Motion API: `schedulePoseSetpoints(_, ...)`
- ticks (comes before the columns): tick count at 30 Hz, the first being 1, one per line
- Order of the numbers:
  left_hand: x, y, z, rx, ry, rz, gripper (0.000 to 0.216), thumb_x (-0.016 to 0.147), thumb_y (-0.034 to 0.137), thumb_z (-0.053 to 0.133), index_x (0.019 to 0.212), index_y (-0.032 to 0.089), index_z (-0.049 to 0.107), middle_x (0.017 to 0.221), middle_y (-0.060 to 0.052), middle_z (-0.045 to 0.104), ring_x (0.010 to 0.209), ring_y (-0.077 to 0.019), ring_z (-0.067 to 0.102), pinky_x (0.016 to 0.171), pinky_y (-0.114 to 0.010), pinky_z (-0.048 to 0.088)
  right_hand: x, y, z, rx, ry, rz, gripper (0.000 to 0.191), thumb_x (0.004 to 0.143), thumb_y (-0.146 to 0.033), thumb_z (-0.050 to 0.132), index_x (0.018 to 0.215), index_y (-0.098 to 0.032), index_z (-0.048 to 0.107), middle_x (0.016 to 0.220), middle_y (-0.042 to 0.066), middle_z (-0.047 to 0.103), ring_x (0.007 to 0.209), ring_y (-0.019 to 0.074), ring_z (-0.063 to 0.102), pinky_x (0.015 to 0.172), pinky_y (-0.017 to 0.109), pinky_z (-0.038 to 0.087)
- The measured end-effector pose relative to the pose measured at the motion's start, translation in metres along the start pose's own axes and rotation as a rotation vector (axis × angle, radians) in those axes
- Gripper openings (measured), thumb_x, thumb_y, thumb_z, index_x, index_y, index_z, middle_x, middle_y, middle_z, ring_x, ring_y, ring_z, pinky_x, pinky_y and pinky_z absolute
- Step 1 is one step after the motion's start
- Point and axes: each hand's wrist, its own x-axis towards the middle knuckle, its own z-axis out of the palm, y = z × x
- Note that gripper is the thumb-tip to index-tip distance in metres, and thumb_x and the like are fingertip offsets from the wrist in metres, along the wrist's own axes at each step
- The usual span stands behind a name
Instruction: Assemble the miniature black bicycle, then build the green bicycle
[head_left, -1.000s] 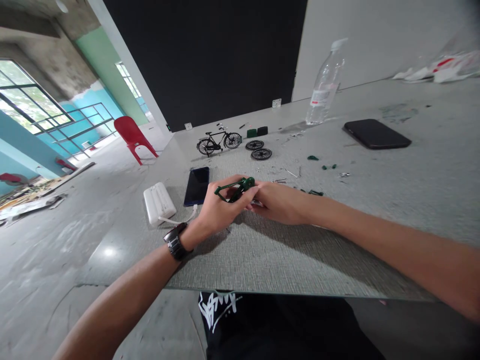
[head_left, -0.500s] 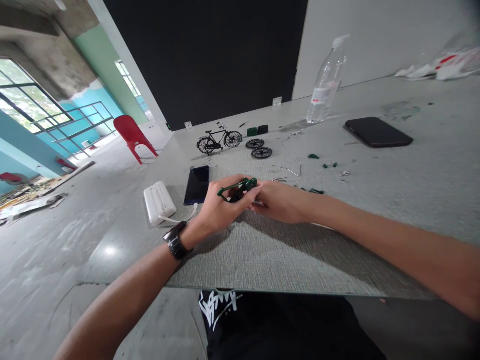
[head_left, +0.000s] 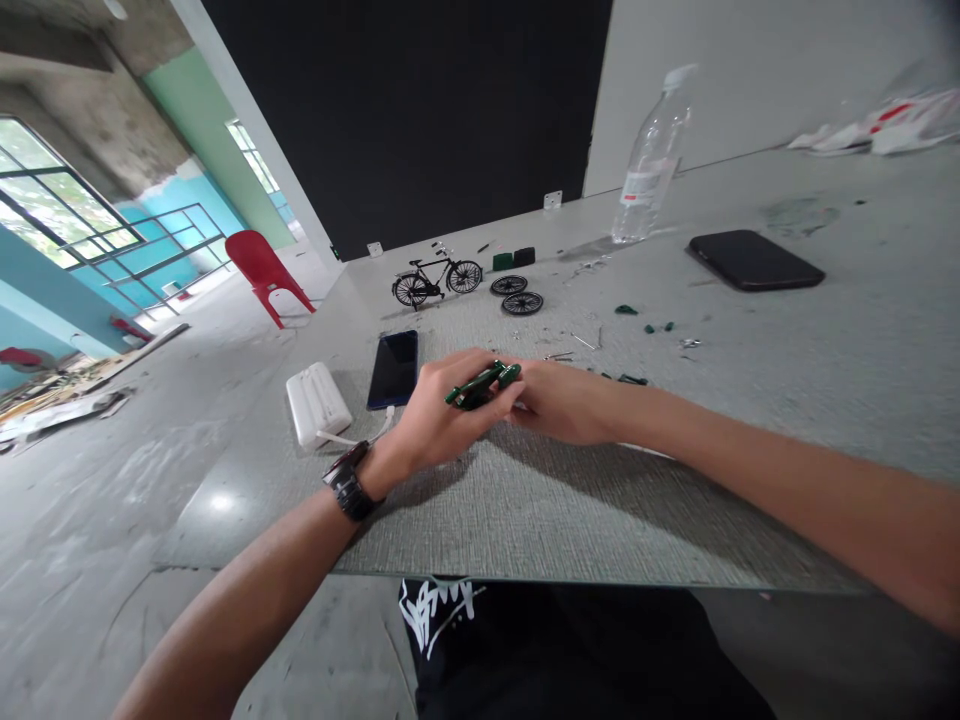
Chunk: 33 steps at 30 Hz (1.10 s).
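A small green model bicycle frame [head_left: 480, 385] is pinched in my left hand [head_left: 442, 412], which wears a black watch at the wrist. My right hand [head_left: 559, 400] meets the left at the frame's right end. Its fingers are curled and mostly hidden, so whatever sits between them cannot be made out. Just beyond my hands lie thin metal pieces [head_left: 559, 356] and an L-shaped metal pin [head_left: 589, 341]. Dark green parts [head_left: 630, 379] show behind my right forearm. Farther back stand a finished black model bicycle [head_left: 437, 278] and two loose spoked wheels [head_left: 522, 303] lying flat.
To the left are a white power bank [head_left: 318, 405] and a phone [head_left: 394, 370] joined by a cable. A clear bottle [head_left: 651, 165] stands at the back. A black flat device [head_left: 755, 260] lies at right. Small green pieces [head_left: 626, 310] are scattered mid-table.
The green frame has turned in my left hand and now shows a narrower outline. Both hands have stayed in nearly the same place.
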Motion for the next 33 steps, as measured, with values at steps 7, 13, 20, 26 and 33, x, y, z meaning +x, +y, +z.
schedulePoseSetpoints(7,0.000,-0.002,-0.001,-0.037,-0.014,0.050,0.010,0.098,0.026,0.064,0.102,0.018,0.070,0.095,-0.007,0.075,0.087,-0.0174,0.068,0.079,-0.034,0.054,0.000,-0.002,-0.001,0.009,-0.010,0.047,0.018,0.088,-0.026,0.050,0.104,-0.019,0.056,0.111,0.015,0.067,0.083,0.0253,0.065,0.074,0.039,0.051)
schedulePoseSetpoints(13,-0.001,-0.003,-0.004,-0.029,-0.096,0.123,0.014,0.100,0.029,0.062,0.108,0.018,0.067,0.102,-0.009,0.073,0.093,-0.0189,0.069,0.084,-0.035,0.057,-0.001,0.001,0.002,0.003,0.007,0.055,0.025,0.090,-0.023,0.050,0.112,-0.017,0.061,0.108,0.015,0.070,0.084,0.0263,0.068,0.073,0.039,0.052)
schedulePoseSetpoints(20,0.000,-0.003,-0.006,0.026,-0.135,0.159,0.017,0.101,0.028,0.060,0.115,0.019,0.065,0.109,-0.010,0.072,0.098,-0.0204,0.070,0.088,-0.037,0.058,-0.001,0.007,0.006,0.074,0.052,0.032,0.038,0.089,-0.026,0.057,0.127,-0.023,0.064,0.111,0.009,0.073,0.077,0.0236,0.067,0.069,0.037,0.053)
schedulePoseSetpoints(26,0.001,-0.002,-0.007,0.006,-0.148,0.162,0.018,0.100,0.026,0.061,0.115,0.016,0.065,0.109,-0.012,0.071,0.099,-0.0207,0.069,0.087,-0.036,0.057,-0.002,0.011,0.007,0.065,0.063,0.008,0.036,0.089,-0.025,0.059,0.125,-0.022,0.063,0.108,0.009,0.073,0.076,0.0212,0.065,0.068,0.034,0.051)
schedulePoseSetpoints(33,0.000,-0.003,-0.006,0.018,-0.148,0.160,0.018,0.101,0.027,0.060,0.115,0.018,0.065,0.109,-0.011,0.071,0.098,-0.0203,0.069,0.086,-0.036,0.058,-0.001,0.010,0.008,0.049,0.046,0.029,0.037,0.091,-0.025,0.056,0.127,-0.021,0.062,0.114,0.011,0.072,0.076,0.0211,0.066,0.066,0.034,0.051)
